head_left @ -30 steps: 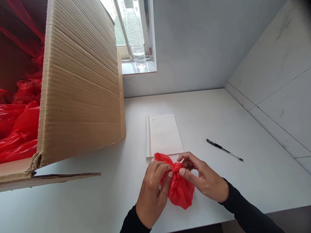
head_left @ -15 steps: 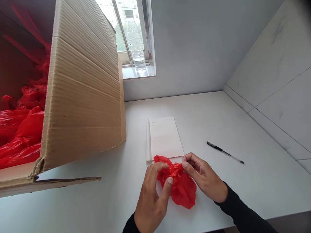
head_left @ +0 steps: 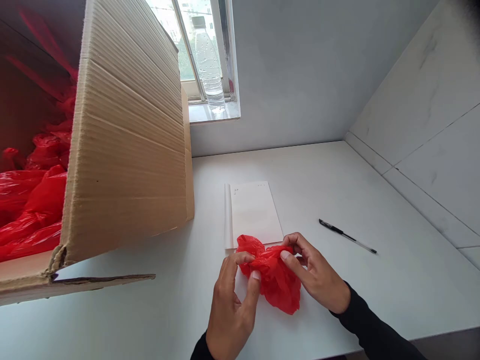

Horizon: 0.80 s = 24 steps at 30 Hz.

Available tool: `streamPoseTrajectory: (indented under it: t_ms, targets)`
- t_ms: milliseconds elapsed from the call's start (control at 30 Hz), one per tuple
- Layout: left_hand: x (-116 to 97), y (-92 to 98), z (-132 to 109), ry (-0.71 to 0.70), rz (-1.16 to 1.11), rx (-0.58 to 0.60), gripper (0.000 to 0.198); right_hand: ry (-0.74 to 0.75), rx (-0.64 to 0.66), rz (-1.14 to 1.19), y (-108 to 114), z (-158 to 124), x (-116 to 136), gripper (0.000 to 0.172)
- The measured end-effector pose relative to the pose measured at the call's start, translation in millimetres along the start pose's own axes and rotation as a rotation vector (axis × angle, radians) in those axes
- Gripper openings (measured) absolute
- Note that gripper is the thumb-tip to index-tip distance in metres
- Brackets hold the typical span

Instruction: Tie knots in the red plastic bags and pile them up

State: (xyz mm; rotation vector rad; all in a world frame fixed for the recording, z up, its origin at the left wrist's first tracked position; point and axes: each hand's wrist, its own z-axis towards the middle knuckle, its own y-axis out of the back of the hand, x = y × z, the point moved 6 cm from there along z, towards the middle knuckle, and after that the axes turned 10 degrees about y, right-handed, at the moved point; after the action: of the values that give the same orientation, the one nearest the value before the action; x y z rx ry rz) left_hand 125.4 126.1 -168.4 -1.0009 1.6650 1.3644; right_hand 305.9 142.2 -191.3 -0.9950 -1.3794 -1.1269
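A crumpled red plastic bag (head_left: 279, 285) is held between my two hands, low over the white table. My left hand (head_left: 233, 305) pinches its left side between thumb and fingers. On the right, my right hand (head_left: 317, 275) grips a gathered part of the bag with thumb and forefinger. Whatever the bag might contain is hidden by its folds. Just beyond it lies a notepad (head_left: 255, 210) with its cover folded to the left and a few small marks along the top of the page.
A large open cardboard box (head_left: 131, 135) holding several red plastic bags (head_left: 33, 210) stands at the left, one flap (head_left: 105, 281) sticking out toward me. A black pen (head_left: 347, 235) lies right of the notepad. On the windowsill stands a clear water bottle (head_left: 210, 70).
The red bag has shifted slightly up and left, and its gathered middle is spread wider between my hands. My right hand has risen a little. The notepad, pen and box stay put.
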Motion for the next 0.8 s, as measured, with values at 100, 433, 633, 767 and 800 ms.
streamPoseTrajectory:
  t_ms: [100, 433, 633, 767, 800]
  targets:
    - [-8.0, -1.3, -2.0, -0.124, 0.049, -0.046, 0.013, 0.008, 0.038, -0.065, -2.5, -0.4, 1.8, 0.025]
    - [-13.8, 7.7, 4.9, -0.265, 0.163, 0.037, 0.048, 0.010, -0.096, 0.013, 2.6, -4.6, 3.3, 0.024]
    - [-14.1, 5.7, 17.5, -0.280, 0.271, 0.061, 0.040, 0.050, -0.041, -0.230, 0.8, -12.7, 3.5, 0.055]
    - [-1.7, 32.6, 13.1, -0.139, 0.218, -0.096, 0.031, 0.049, -0.207, -0.257, 30.3, -16.7, -2.5, 0.041]
    - [0.9, 38.4, 11.0, -0.106, 0.217, -0.124, 0.031, 0.053, -0.243, -0.267, 36.7, -17.1, -2.1, 0.038]
